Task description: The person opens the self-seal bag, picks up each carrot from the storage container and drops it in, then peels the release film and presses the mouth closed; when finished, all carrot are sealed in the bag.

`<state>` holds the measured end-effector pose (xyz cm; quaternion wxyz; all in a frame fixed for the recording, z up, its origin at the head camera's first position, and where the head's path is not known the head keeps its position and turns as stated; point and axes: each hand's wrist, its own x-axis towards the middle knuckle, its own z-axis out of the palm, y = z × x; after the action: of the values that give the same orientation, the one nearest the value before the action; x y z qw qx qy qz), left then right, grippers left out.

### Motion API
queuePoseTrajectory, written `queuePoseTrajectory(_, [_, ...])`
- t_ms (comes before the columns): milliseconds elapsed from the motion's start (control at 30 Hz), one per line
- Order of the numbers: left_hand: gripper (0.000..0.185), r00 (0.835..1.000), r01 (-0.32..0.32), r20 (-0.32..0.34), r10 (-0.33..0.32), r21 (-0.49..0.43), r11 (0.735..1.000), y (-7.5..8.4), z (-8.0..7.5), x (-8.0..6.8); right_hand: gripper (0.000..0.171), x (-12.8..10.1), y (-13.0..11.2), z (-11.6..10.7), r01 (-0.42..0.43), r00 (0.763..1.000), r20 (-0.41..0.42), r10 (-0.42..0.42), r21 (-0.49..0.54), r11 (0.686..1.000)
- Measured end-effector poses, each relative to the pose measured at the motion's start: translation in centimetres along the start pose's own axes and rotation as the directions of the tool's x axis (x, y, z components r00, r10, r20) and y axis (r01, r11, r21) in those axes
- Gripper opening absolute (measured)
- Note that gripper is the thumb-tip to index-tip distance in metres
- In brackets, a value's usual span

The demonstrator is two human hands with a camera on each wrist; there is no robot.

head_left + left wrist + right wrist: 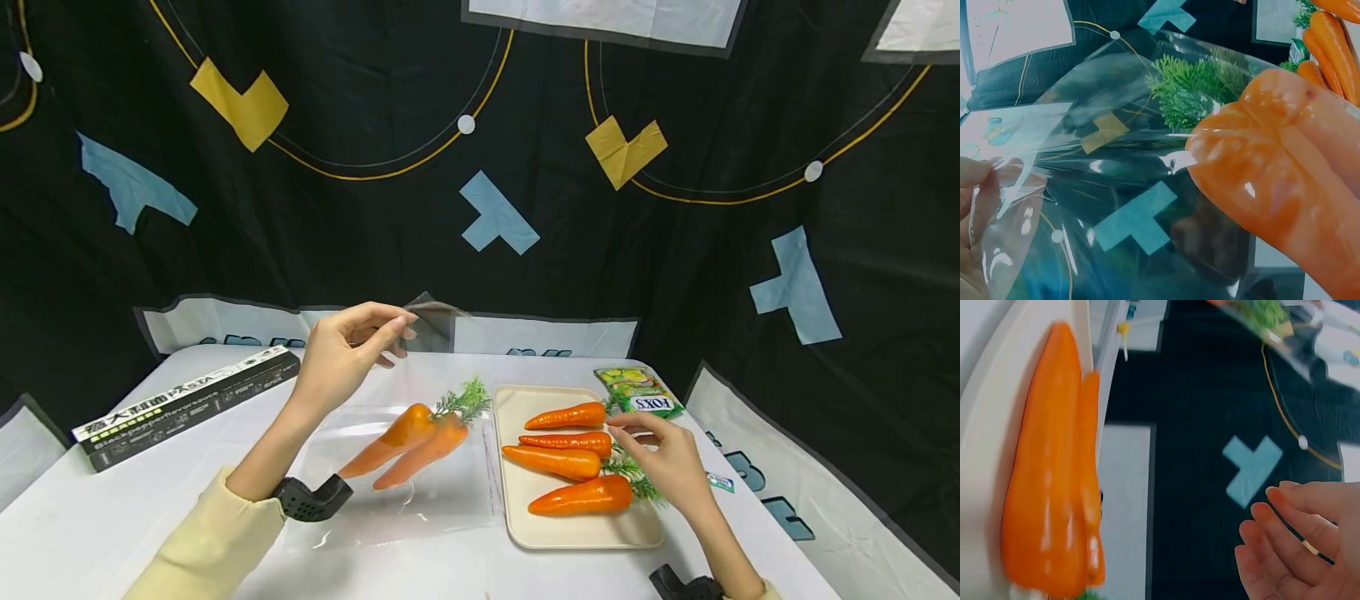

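Left hand (337, 358) pinching clear bag (420, 492) with 2 carrots (405, 442); right hand (667, 458) relaxed over tray (517, 517)

A white table (112, 517) carries a black box (187, 404) at 9 o'clock, a clear bag (397, 492) centrally, a tray (525, 517) and a candy packet (641, 392) at 2 o'clock.

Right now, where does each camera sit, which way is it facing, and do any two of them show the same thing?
Head: looks forward and down at the white table; both hands and a yellow sleeve show.
Left wrist: looks along the clear plastic bag pinched by the left hand; fingers show at the left edge.
Right wrist: looks across the cream rectangular tray; the right hand shows, open.
Shared: head and left wrist both show the two orange carrots in the bag.
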<state>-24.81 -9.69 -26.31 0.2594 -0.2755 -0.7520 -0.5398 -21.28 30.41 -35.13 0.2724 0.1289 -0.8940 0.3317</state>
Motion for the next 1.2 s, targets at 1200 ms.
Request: queuePoseTrajectory(1200, [0.017,0.998,0.024,-0.057,-0.032,-0.145,0.989,-1.5,0.3,-1.2,0.01,3.9,-10.5,5.7,0.093,0.995,-0.083,-0.057,0.547,0.832])
